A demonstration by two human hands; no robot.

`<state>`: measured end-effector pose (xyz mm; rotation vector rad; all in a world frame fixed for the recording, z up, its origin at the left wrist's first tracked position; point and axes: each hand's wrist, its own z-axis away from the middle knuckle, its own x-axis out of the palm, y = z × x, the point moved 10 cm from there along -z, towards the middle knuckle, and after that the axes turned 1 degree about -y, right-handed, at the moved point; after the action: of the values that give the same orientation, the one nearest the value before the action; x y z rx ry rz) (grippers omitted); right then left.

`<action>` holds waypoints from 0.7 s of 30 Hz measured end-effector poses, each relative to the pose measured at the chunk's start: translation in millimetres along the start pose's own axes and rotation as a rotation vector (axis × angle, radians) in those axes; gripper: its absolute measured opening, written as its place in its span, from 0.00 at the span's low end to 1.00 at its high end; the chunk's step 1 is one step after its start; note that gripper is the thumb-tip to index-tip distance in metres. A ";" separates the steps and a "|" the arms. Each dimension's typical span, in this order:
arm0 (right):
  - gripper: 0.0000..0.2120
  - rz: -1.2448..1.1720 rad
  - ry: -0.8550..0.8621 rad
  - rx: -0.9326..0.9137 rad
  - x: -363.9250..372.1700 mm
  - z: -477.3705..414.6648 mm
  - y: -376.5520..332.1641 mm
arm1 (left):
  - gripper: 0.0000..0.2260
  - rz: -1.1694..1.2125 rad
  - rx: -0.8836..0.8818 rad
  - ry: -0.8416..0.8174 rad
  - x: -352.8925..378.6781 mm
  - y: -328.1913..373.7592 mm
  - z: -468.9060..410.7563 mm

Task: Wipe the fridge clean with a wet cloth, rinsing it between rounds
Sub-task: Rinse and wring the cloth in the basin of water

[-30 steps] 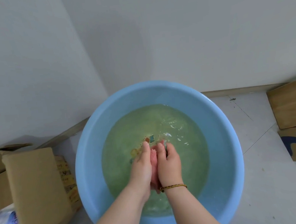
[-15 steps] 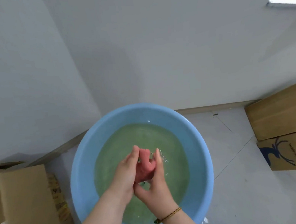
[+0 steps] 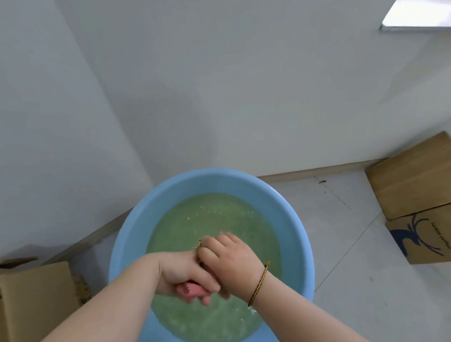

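Observation:
A round blue basin (image 3: 287, 206) stands on the floor in the room's corner, holding greenish water (image 3: 209, 213). Above the water my left hand (image 3: 183, 271) and my right hand (image 3: 228, 258) are clenched side by side around a pink cloth (image 3: 189, 289). The cloth is bunched into a roll, and only its near end shows below my left fingers. A thin braided band circles my right wrist. The fridge is nowhere in the head view.
Cardboard boxes (image 3: 35, 299) sit on the floor to the left of the basin. Two brown paper bags (image 3: 423, 174) lie against the wall at the right. White walls meet in a corner just behind the basin.
My hands have lifted the cloth out of the water and turned from upright palms to fists gripping it crosswise. The camera has tilted up, so the basin sits lower in view.

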<state>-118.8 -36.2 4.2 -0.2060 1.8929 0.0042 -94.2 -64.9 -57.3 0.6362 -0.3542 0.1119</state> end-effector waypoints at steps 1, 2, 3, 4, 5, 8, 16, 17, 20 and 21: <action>0.12 -0.027 -0.084 0.039 8.1 1.0 0.5 | 0.04 -0.149 -0.093 0.007 -4.8 -6.5 -2.6; 0.11 -0.031 -0.129 0.088 18.1 4.0 2.2 | 0.08 -0.285 -0.183 0.045 -12.5 -12.8 -5.8; 0.11 -0.011 -0.199 0.149 26.8 3.8 5.8 | 0.09 -0.405 -0.248 0.115 -23.1 -16.5 -10.4; 0.12 0.019 -0.289 0.224 36.2 5.9 9.4 | 0.08 -0.539 -0.276 0.217 -32.5 -14.6 -13.0; 0.13 0.044 -0.351 0.318 39.3 7.3 17.2 | 0.06 -0.692 -0.278 0.331 -40.3 -7.8 -16.6; 0.10 -0.214 -0.753 0.593 70.2 27.6 28.8 | 0.12 -1.178 -0.187 0.606 -45.9 19.4 -19.6; 0.14 -1.115 -1.092 1.039 84.8 77.1 7.0 | 0.04 -1.495 0.371 0.782 -19.9 44.8 3.2; 0.14 -0.993 -1.064 0.964 83.4 74.8 12.9 | 0.09 -1.296 0.331 0.865 -34.8 37.4 7.0; 0.06 -0.508 -0.805 0.790 66.2 65.8 41.2 | 0.19 -0.253 0.038 0.979 -73.4 -23.4 15.9; 0.02 -0.340 -0.652 0.769 53.0 64.6 52.5 | 0.12 0.017 0.043 0.899 -72.2 -39.1 7.0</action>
<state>-82.2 14.8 -72.0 0.0130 1.0876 -0.7814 -155.4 -99.9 -99.9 0.5654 0.5120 0.4033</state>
